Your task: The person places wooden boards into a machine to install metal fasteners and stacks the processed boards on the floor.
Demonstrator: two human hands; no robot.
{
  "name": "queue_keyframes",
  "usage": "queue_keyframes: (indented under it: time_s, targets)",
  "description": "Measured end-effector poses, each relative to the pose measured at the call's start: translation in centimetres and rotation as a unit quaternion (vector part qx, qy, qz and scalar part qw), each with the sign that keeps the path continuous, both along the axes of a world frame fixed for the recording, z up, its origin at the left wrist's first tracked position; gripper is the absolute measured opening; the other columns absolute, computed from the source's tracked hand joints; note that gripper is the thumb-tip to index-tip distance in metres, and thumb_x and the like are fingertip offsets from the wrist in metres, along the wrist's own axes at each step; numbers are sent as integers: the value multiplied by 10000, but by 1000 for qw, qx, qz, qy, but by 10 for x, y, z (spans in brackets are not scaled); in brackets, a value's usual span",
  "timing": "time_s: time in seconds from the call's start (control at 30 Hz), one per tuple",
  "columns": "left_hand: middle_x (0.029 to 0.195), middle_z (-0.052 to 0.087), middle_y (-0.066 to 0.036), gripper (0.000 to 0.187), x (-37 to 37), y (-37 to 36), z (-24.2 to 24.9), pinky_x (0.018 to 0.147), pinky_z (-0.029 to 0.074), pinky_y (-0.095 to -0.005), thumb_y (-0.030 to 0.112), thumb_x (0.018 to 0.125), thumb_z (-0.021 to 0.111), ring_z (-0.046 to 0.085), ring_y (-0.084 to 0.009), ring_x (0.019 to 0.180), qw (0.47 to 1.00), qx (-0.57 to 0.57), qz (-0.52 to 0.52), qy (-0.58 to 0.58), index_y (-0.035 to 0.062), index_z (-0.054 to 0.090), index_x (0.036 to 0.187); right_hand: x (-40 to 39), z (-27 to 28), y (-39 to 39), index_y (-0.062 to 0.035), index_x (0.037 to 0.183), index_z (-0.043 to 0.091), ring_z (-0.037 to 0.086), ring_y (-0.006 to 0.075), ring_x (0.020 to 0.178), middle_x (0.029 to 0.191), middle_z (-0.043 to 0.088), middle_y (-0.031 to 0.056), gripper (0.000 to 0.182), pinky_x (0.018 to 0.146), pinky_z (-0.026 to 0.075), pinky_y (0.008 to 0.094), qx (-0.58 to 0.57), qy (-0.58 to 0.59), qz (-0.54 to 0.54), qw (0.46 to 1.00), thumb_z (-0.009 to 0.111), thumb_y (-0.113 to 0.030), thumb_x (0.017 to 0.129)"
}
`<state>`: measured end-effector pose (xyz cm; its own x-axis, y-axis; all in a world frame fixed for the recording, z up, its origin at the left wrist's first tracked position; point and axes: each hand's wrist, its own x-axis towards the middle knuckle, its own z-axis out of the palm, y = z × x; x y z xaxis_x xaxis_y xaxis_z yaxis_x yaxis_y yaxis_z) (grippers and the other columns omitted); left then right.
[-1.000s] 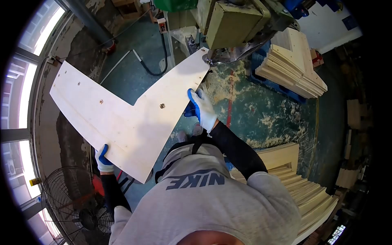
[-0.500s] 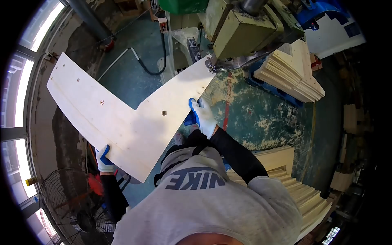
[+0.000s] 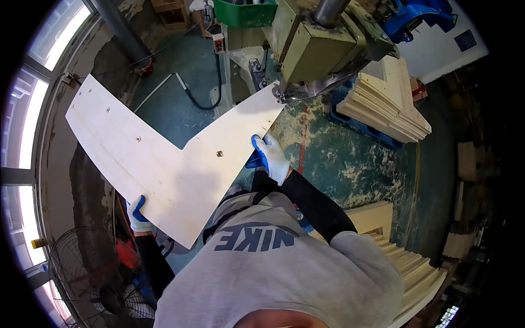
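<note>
A large pale plywood panel (image 3: 164,180), cut in a broad bent shape, spans the view ahead of me. Several small round marks dot its face. My left hand (image 3: 139,215), in a white glove with blue palm, is closed on the panel's lower left edge, thumb on top. The right edge lies in the grip of my right hand (image 3: 271,157), gloved alike, its thumb over the face and its fingers underneath. At its upper right, the panel's end meets the lower part of an olive-green machine (image 3: 322,52).
Cut panels form a stack (image 3: 383,101) on a blue pallet at the upper right. A second panel stack (image 3: 407,273) stands beside me at the lower right. A wire-caged fan (image 3: 101,279) is at the lower left. Sawdust covers parts of the green floor (image 3: 350,158).
The view has shifted slightly, and my torso sits a little further left. Both hands keep their hold on the panel, whose upper right end remains at the machine.
</note>
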<state>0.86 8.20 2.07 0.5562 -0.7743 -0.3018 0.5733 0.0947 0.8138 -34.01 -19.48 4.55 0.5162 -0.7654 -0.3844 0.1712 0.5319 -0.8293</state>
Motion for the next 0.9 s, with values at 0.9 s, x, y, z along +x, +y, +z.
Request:
queue_keyframes:
  time_s: [0.9]
  targets:
    - [1212, 646, -231, 538, -274, -151, -178, 977, 518, -442, 251, 899, 587, 653, -354, 1083, 907, 207, -302, 207, -73, 517, 1323, -337, -39, -69, -71, 1132, 582, 684, 164, 644, 856, 672, 68, 302, 531, 590, 304, 90, 85, -298, 947, 669, -244, 900]
